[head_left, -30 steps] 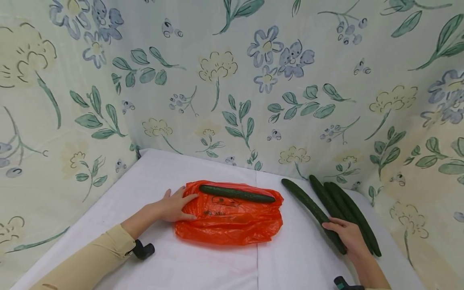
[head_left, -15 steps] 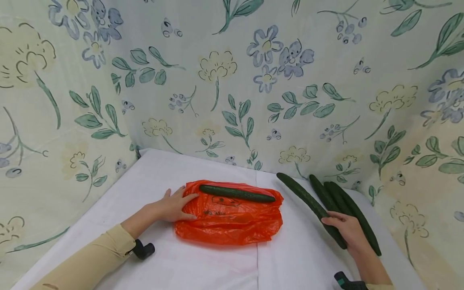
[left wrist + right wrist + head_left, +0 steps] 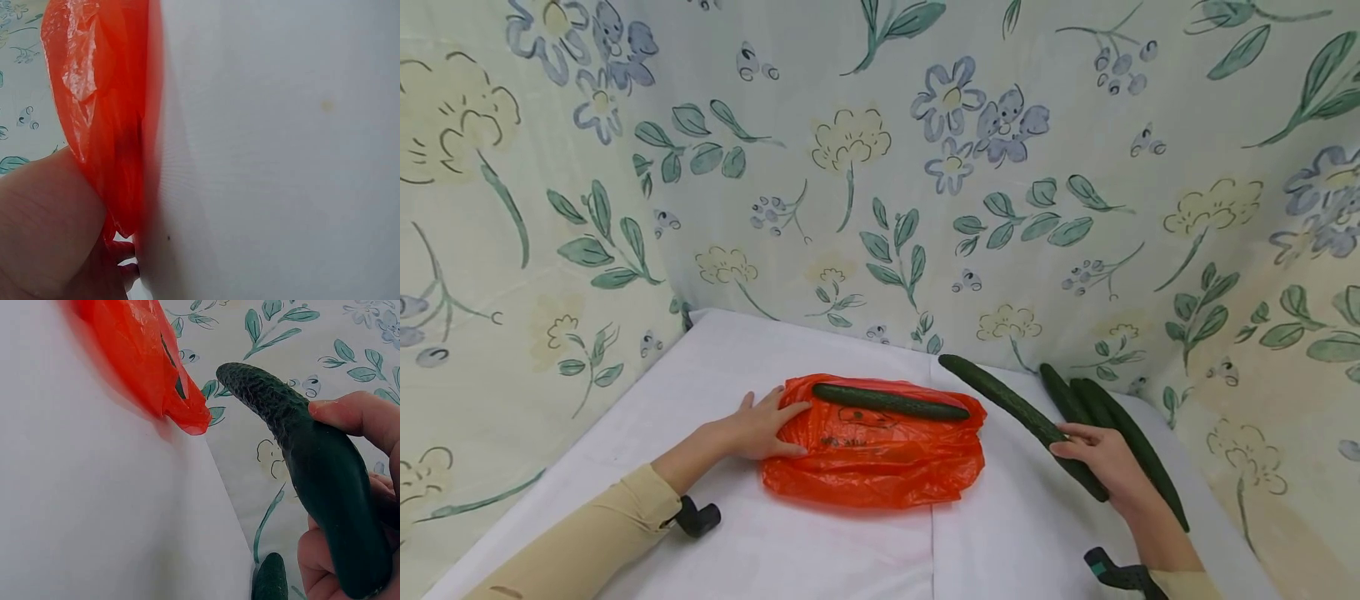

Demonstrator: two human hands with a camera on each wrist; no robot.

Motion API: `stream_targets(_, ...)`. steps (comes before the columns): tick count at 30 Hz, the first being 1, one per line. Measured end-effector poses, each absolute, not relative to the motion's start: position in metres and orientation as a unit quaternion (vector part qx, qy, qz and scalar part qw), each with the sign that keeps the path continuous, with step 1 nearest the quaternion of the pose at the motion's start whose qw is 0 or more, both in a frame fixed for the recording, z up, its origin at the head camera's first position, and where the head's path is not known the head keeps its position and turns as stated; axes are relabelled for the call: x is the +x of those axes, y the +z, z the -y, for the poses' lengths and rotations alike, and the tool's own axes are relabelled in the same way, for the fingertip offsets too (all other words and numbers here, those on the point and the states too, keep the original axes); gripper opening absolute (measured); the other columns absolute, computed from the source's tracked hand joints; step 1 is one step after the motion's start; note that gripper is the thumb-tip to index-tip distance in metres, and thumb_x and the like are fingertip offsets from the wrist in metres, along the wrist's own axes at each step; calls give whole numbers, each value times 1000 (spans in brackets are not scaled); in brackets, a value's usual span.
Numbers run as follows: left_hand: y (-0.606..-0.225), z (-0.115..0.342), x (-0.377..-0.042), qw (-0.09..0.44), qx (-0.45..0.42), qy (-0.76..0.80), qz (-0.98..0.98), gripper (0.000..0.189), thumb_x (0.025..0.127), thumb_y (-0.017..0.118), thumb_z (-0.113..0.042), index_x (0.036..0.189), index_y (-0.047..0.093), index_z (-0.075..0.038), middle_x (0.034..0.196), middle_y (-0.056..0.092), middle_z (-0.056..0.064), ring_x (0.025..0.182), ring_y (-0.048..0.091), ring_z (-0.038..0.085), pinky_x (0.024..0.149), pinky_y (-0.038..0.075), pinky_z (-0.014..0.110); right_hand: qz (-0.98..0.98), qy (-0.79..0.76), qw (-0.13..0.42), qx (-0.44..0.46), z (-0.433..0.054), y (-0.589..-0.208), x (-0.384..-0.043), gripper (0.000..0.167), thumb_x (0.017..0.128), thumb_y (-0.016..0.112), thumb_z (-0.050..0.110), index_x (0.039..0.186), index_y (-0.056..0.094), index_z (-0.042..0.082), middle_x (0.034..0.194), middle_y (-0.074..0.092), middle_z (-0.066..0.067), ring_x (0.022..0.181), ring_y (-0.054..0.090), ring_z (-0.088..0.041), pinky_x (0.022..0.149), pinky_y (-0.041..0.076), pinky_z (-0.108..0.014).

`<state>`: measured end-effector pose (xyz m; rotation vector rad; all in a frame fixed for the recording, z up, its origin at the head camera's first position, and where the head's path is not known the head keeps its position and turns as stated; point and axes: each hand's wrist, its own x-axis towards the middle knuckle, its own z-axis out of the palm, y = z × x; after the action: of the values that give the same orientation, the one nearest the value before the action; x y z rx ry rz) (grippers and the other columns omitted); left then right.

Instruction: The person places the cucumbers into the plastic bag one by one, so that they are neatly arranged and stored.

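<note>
My right hand grips a long dark green cucumber near its lower end. In the right wrist view the thumb and fingers lie around the cucumber, whose bumpy far end points up and left. A crumpled red plastic bag lies mid-table, and another cucumber rests lengthwise along its far side. My left hand rests on the bag's left end with fingers spread. In the left wrist view the bag partly covers those fingers.
More cucumbers lie side by side at the table's right, partly behind the right hand. A white cloth covers the table. Flower-patterned curtains stand along the back and sides.
The right hand has lifted its cucumber and carried it left, away from the other cucumbers and nearer the red bag. The left hand and the bag have stayed put.
</note>
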<state>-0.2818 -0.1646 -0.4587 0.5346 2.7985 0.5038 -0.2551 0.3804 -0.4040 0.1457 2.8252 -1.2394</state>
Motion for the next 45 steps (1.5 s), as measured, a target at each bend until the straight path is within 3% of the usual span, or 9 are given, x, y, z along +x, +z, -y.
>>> stream_targets(5, -458, 165, -282, 122, 183, 174, -960, 91, 82, 71, -64, 156, 37, -23, 164, 25, 21, 154, 11, 43, 116, 4, 75, -915, -403, 28, 14, -366, -398, -261, 66, 90, 76, 35, 138, 56, -6, 108, 69, -13, 96, 57, -23, 78, 48, -31)
stream_targets(10, -458, 164, -282, 121, 177, 168, -962, 91, 82, 71, -64, 157, 37, -23, 164, 25, 21, 154, 12, 42, 117, 4, 74, -916, -400, 31, -17, -352, -393, -267, 59, 90, 76, 33, 135, 60, -2, 109, 71, -14, 97, 58, -26, 78, 50, -32)
stream_targets(14, -459, 164, -282, 119, 176, 167, -963, 91, 82, 71, -64, 157, 37, -24, 164, 25, 21, 154, 11, 42, 117, 4, 74, -909, -412, 34, -51, -342, -391, -274, 54, 88, 77, 27, 132, 63, -2, 87, 63, -11, 94, 53, -28, 74, 49, -34)
stream_targets(24, -457, 164, -281, 119, 174, 166, -963, 90, 83, 70, -64, 157, 37, -24, 164, 24, 21, 154, 12, 43, 117, 4, 73, -897, -427, 61, -100, -315, -389, -294, 51, 87, 78, 23, 129, 66, -2, 106, 75, -14, 91, 67, -25, 84, 57, -37)
stream_targets(31, -459, 164, -283, 113, 174, 161, -965, 90, 82, 71, -65, 156, 38, -25, 164, 24, 21, 154, 12, 43, 117, 5, 74, -894, -415, 87, -145, -295, -392, -307, 49, 84, 79, 23, 128, 69, 3, 65, 41, -3, 85, 61, -24, 77, 55, -29)
stream_targets(36, -460, 165, -284, 112, 176, 162, -965, 90, 82, 71, -64, 156, 38, -25, 164, 23, 21, 154, 12, 43, 117, 5, 74, -896, -397, 99, -170, -278, -393, -316, 44, 81, 81, 24, 122, 73, 8, 93, 69, -5, 92, 63, -22, 79, 59, -30)
stream_targets(38, -461, 165, -283, 112, 177, 162, -964, 90, 82, 71, -64, 156, 38, -26, 164, 23, 21, 154, 12, 43, 117, 5, 74, -894, -396, 106, -182, -272, -394, -319, 42, 82, 81, 24, 120, 74, 8, 112, 72, -9, 96, 63, -23, 82, 60, -32)
stream_targets(40, -462, 166, -283, 113, 180, 161, -964, 90, 82, 71, -64, 156, 38, -26, 164, 23, 21, 154, 12, 43, 117, 6, 74, -892, -393, 115, -192, -266, -394, -322, 41, 82, 81, 24, 119, 75, 8, 112, 72, -10, 96, 63, -24, 83, 60, -32)
stream_targets(45, -463, 165, -283, 113, 182, 160, -964, 90, 82, 71, -65, 156, 38, -26, 164, 24, 20, 154, 13, 42, 117, 6, 74, -892, -376, 123, -216, -256, -397, -329, 39, 82, 80, 24, 118, 76, 10, 73, 55, -1, 80, 57, -20, 67, 51, -25)
